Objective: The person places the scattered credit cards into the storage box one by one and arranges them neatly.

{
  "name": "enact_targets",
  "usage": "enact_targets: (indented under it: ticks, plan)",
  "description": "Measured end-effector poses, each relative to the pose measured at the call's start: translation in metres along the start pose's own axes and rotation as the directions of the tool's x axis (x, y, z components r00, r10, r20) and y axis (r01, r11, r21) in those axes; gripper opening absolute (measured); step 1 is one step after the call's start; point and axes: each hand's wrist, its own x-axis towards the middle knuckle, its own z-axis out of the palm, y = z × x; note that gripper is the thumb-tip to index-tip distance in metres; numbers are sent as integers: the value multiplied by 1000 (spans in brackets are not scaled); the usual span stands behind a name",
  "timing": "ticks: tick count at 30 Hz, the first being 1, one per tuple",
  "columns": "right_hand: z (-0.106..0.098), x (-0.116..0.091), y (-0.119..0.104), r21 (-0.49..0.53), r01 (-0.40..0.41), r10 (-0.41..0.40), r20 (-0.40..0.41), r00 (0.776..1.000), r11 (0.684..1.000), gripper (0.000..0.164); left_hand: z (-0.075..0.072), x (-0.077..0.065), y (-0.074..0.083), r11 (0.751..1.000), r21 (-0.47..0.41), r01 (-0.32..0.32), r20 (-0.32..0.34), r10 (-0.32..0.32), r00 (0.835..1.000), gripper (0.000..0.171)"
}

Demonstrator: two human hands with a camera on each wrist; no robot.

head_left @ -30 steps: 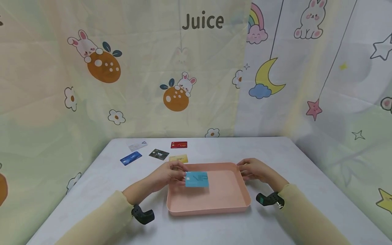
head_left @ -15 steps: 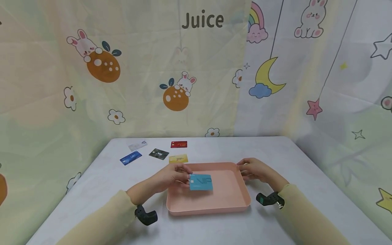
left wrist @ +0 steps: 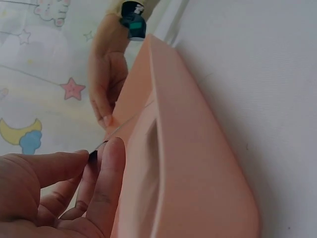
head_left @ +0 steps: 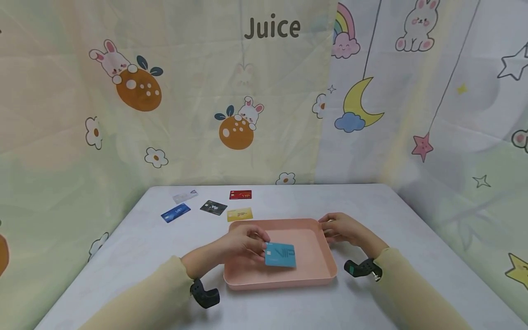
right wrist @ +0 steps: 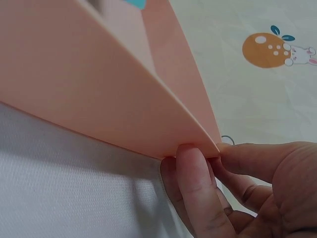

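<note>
In the head view my left hand (head_left: 245, 243) pinches a light-blue VIP card (head_left: 281, 255) by its left end. The card hangs over the inside of a shallow pink tray (head_left: 284, 285), tilted slightly. Seen from the left wrist, the card shows almost edge-on between thumb and fingers (left wrist: 109, 163). My right hand (head_left: 345, 229) grips the tray's far right corner. From the right wrist, the thumb (right wrist: 252, 158) meets the rim at that corner while other fingers lie against the outer wall.
Behind the tray on the white table (head_left: 305, 201) lie several more cards: yellow (head_left: 240, 214), red (head_left: 241, 195), black (head_left: 213, 207), dark blue (head_left: 176, 212) and a pale silvery one (head_left: 185, 196). A patterned cloth (head_left: 185, 91) hangs behind and at both sides.
My left hand has carried the light-blue card right and toward me, from over the tray's left part to its middle. The right hand and tray stay in place.
</note>
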Motion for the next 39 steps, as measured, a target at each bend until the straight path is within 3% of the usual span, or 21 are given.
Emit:
enact_targets:
  ticks: [15,39]
  plan:
    - [2,-2,-2,-20,-13,13,-17,1000,1000,39,13,1,-1,998,-36,56,29,-55,998,19]
    - [1,0,0,-31,-7,6,-14,1000,999,37,27,7,1,998,-23,51,69,-50,996,17]
